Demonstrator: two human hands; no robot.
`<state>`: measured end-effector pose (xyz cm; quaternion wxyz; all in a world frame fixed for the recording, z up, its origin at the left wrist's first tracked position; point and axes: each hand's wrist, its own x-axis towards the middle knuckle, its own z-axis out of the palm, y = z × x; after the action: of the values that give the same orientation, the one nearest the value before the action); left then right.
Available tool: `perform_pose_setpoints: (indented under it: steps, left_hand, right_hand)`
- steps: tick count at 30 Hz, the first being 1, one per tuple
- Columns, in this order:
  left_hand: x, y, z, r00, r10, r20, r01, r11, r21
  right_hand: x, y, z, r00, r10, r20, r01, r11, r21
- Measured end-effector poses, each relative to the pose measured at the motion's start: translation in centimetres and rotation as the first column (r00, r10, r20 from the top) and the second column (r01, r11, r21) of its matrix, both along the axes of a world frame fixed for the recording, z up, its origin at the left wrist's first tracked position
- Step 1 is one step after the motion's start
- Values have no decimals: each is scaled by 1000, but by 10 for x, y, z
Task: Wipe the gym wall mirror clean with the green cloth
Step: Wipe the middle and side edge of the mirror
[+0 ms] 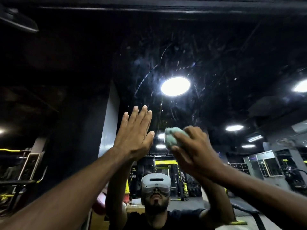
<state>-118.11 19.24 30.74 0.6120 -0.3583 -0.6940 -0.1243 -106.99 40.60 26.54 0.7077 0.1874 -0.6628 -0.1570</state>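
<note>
Right hand (194, 146), just right of the frame's middle, grips the bunched green cloth (172, 136) with curled fingers and holds it up against the mirror (216, 55); the hand is a little blurred. Left hand (134, 136), just left of the middle, is released, fingers straight and close together, palm turned to the glass; whether it touches the glass cannot be told. Cloth and left hand are near but apart. Above them, streaks (149, 75) and specks cross the dark glass around a bright round lamp (175, 86) reflected there. Low in the middle, the reflection shows a white headset (156, 185) on the person.
</note>
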Motion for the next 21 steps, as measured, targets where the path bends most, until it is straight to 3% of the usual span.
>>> perform_pose_setpoints:
  steps: [3,6,8,10,12,14,18,20,21]
  left_hand:
    - [-4,1,-1,1000,-6,-7,6,1000,5]
    - [-1,2,-1,999,-49,2,49,998,28]
    - [9,9,2,997,-76,-3,76,997,6]
    - [21,25,4,999,-45,-28,43,998,-54]
    - [28,39,4,1000,-5,-28,3,996,-88]
    - [29,47,1,1000,14,-1,-14,997,-79]
    - [26,48,2,999,37,-1,-37,996,-78]
    - [24,42,-1,1000,9,-1,-9,996,-94]
    - [23,40,-2,1000,-19,-17,17,994,-105]
  right_hand:
    - [14,25,38,998,-58,-23,60,995,85]
    - [6,23,89,981,-56,-183,9,968,-252]
    - [-4,11,80,972,-40,-232,-50,927,-371]
    - [-6,13,49,983,-23,-181,-31,957,-287]
    - [8,29,25,996,-20,-81,12,994,-105]
    - [27,52,40,997,-66,-32,65,998,-24]
    - [30,55,98,980,-96,-172,29,933,-358]
    - [15,31,68,984,-23,-174,-41,933,-357]
    - [9,23,41,988,-4,-154,-40,959,-281]
